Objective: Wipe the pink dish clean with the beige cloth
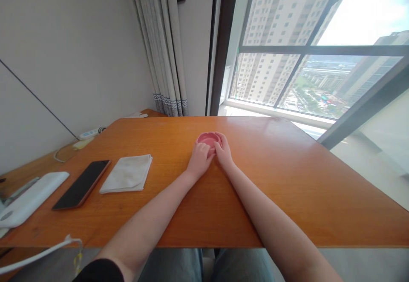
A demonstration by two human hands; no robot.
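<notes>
A small pink bowl point(208, 137) with a wavy rim is at the middle of the wooden table point(271, 179), towards its far side. My left hand point(200, 157) grips its near left edge, fingers bent over the rim. On the right, my right hand point(224, 151) curls around the bowl's side, with the thumb at the rim. Both hands cover much of the bowl's near wall. Whether its base rests on the table I cannot tell.
Left of my arms lie a folded white cloth point(128, 174), a dark phone point(82, 184) and a white flat device point(33, 199). A power strip point(91, 133) sits by the wall. A white cable point(41, 254) hangs at the front left. Behind the table are a curtain point(164, 47) and a window.
</notes>
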